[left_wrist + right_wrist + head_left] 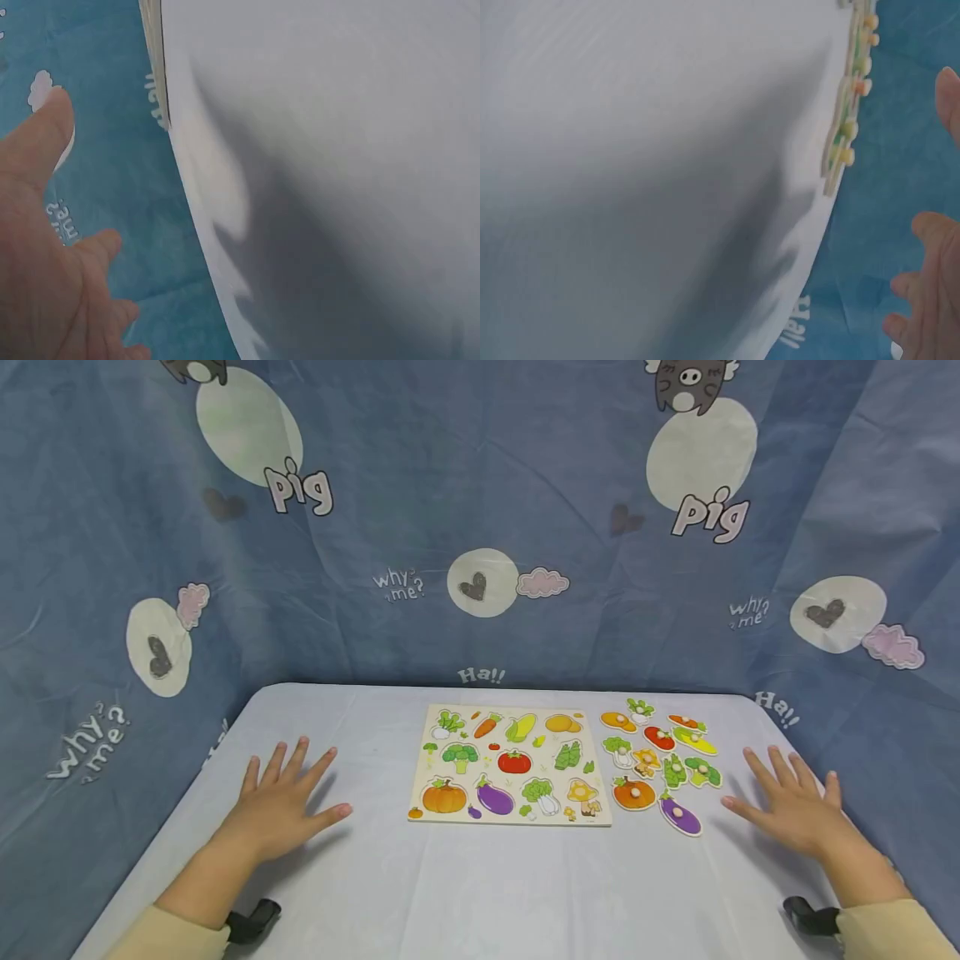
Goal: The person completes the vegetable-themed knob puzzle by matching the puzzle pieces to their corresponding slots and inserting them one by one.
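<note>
A wooden vegetable puzzle board (480, 814) lies flat near the table's middle, printed with a pumpkin, eggplant, tomato, corn and other vegetables. Right of it, knobbed puzzle pieces are scattered, among them an eggplant piece (681, 816), a pumpkin piece (633, 794), a tomato piece (659, 738) and a broccoli piece (702, 772). My left hand (281, 806), fingers spread and straight, is held over the table left of the board. On the other side my right hand (795, 806) is spread likewise, nearest the eggplant and broccoli pieces. Neither hand holds anything.
A white cloth covers the table (495, 893). Behind it and at both sides hangs a blue curtain (420, 635) with pig prints. Black straps circle both wrists, the left strap (253, 921) and the right strap (812, 917) showing below the hands.
</note>
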`<state>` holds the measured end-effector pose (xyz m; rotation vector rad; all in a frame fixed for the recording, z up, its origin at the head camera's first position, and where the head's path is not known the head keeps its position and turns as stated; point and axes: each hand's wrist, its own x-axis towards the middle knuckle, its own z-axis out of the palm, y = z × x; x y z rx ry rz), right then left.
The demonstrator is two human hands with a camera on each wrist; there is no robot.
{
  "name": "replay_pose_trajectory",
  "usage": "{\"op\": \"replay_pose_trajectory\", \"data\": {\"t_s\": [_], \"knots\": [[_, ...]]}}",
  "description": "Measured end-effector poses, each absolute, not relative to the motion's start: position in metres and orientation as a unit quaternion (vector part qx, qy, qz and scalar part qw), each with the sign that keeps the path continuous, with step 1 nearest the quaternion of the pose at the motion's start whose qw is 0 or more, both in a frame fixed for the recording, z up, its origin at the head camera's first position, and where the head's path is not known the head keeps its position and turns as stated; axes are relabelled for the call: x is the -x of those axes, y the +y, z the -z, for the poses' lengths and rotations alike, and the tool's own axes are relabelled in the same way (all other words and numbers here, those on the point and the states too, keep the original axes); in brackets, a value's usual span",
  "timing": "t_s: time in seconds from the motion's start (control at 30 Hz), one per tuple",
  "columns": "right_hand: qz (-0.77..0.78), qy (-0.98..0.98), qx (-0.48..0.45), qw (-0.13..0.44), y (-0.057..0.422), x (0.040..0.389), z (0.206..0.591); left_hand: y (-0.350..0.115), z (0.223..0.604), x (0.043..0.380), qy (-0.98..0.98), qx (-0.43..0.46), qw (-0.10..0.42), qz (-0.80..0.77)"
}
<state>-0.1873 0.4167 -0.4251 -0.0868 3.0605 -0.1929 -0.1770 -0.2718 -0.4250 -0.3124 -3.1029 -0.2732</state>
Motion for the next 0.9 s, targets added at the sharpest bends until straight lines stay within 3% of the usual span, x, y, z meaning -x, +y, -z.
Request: {"op": "replay_pose_trajectory", "data": {"t_s": [0.43,0.9], "knots": [[0.110,0.992,0.064,0.022,0.393,0.187,0.425,-0.246,0.432,0.182,-0.982,0.140,0.011,0.129],[0.138,0.986,0.093,0.030,0.375,0.192,0.424,-0.215,0.440,0.200,-0.982,0.136,-0.055,0.116]]}}
